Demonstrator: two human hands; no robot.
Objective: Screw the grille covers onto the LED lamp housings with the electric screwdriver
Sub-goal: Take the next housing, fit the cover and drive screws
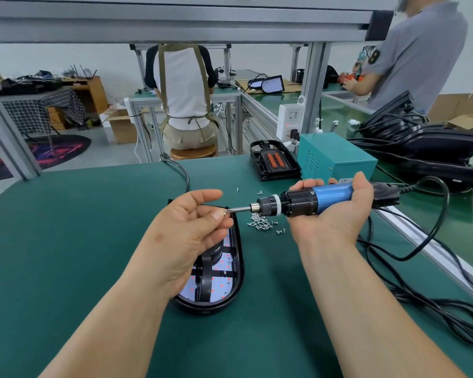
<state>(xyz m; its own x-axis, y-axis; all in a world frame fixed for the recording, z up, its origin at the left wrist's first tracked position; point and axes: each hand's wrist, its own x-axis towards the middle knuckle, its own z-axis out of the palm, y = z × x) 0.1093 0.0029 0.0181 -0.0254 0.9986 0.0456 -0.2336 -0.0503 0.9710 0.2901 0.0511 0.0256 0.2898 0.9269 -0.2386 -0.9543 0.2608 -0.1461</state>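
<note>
My right hand (331,214) holds the blue and black electric screwdriver (306,202) sideways, palm up, with its bit pointing left. My left hand (191,227) pinches a small screw (225,212) against the tip of the bit. Under my left hand lies a black oval LED lamp housing (236,274) on the green mat, with its grille cover (206,279) over a white LED board with red dots. Part of the housing is hidden by my left hand. A heap of loose screws (261,223) lies just right of the housing.
A teal power box (336,156) stands at the back right, beside another black lamp part (275,160) with orange inserts. Black cables (432,271) loop across the right of the mat. More lamp housings (432,143) are stacked far right. Two people work at benches behind.
</note>
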